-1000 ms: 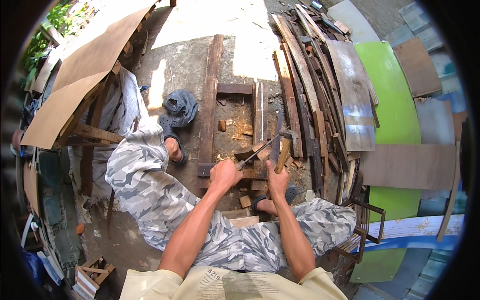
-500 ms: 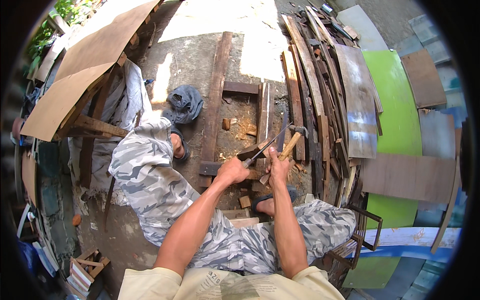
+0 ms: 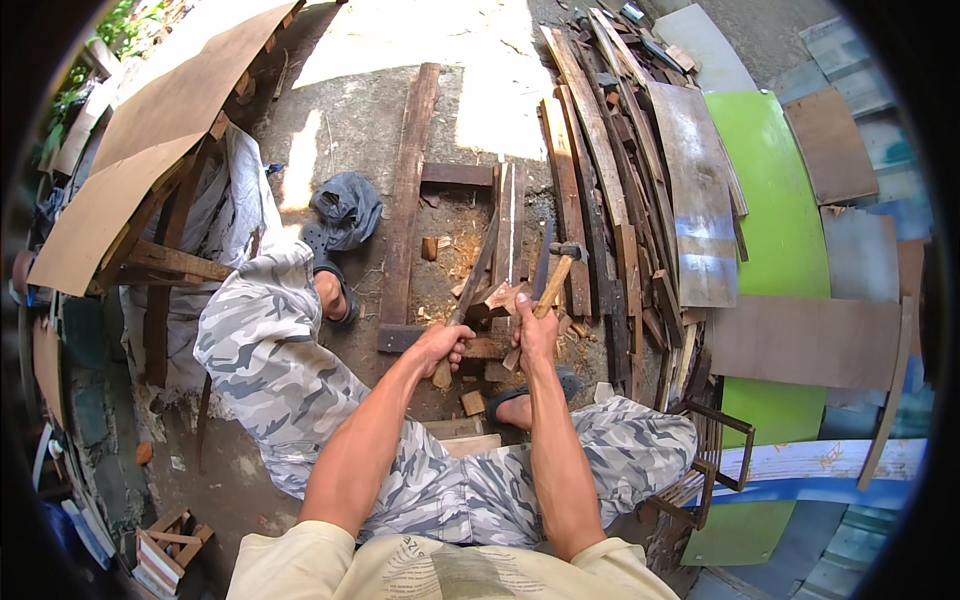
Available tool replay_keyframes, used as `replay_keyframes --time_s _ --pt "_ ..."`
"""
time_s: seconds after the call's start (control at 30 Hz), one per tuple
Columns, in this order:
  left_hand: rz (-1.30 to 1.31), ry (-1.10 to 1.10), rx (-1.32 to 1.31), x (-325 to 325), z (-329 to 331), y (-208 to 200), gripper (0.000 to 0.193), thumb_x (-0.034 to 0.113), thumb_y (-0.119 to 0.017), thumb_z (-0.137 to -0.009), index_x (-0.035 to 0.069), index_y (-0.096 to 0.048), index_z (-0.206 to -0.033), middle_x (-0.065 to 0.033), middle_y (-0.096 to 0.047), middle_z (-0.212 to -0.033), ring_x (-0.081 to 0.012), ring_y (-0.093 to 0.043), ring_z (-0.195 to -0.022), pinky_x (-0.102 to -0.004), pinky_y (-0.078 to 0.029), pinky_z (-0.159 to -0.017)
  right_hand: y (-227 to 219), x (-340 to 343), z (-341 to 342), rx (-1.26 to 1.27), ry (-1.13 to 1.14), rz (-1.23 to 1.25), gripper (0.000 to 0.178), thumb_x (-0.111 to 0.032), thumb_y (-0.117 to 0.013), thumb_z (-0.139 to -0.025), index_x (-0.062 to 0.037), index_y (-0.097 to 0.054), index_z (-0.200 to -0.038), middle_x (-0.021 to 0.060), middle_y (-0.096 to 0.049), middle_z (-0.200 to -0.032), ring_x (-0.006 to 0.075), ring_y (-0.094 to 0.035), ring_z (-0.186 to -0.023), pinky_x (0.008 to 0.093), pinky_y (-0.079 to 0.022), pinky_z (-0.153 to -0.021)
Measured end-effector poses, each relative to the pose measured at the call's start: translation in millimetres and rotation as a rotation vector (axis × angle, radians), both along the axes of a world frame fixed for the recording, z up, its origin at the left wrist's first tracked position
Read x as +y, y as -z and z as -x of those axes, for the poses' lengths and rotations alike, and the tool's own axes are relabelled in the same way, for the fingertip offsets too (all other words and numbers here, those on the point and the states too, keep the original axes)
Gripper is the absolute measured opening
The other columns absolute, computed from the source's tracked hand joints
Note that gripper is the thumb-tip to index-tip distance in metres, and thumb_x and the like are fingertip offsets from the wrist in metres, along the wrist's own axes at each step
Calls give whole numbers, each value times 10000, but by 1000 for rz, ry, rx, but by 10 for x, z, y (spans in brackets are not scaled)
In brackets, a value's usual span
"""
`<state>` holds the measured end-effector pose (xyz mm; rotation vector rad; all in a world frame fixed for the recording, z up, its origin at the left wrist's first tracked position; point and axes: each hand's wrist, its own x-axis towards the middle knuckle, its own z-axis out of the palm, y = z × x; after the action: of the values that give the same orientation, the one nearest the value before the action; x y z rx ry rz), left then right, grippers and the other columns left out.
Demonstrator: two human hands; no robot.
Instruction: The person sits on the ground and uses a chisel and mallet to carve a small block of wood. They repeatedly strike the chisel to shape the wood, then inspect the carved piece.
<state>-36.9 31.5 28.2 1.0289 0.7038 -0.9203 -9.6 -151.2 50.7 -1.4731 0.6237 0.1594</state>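
My left hand is closed around the wooden handle of a long, dark-bladed tool, its blade pointing forward. In my right hand is a hammer with a light wooden handle, its dark metal head up and away from me. A narrow bluish blade shows just beyond the right fingers; I cannot tell whether they hold it too. Between the hands lies a wood piece with a pale cut face. Beneath is a frame of dark timbers on the ground, with wood chips inside.
Long boards are piled on the right, beside a leaning metal-grey sheet and a green panel. At left stands a brown plywood-topped table. A dark cloth bundle lies near my left foot. A small wood block lies near my right foot.
My left hand has drawn back a little and turned its tool from slanting right to pointing more straight ahead. The hammer has moved slightly away from it. The view has shifted slightly.
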Motion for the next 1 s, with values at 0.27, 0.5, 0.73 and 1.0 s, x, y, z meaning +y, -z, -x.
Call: replay_keyframes --time_s 0.27,0.5,0.73,1.0 --pt "-174 -346 -45 22 -31 37 221 207 -674 -896 40 -530 -911 27 -443 -611 -102 -435 -482 -300 -414 -449 -46 -90 106 34 -11 -74 345 -288 -759 -895 -84 -488 -958 -11 -475 -649 101 -427 -405 263 -354 -345" --pt "-357 -232 -122 -223 73 114 336 291 -792 -819 36 -586 -745 -15 -552 -637 -122 -514 -508 -308 -429 -461 23 -339 366 54 -38 -159 285 -209 -739 -911 -88 -486 -961 -13 -481 -645 97 -431 -409 263 -374 -358" --pt "-663 30 -375 -377 116 392 429 401 -792 -791 -12 -688 -738 -126 -681 -688 -217 -653 -638 -369 -496 -596 32 -412 559 56 -85 -92 316 -275 -747 -908 -90 -494 -944 -16 -485 -615 86 -445 -418 256 -391 -368" --pt "-712 14 -446 -439 244 148 463 456 -752 -797 -5 -714 -784 -164 -725 -751 -310 -718 -750 -429 -526 -716 308 -939 471 145 -56 310 418 -405 -683 -929 12 -664 -922 54 -613 -645 137 -515 -441 317 -400 -408"
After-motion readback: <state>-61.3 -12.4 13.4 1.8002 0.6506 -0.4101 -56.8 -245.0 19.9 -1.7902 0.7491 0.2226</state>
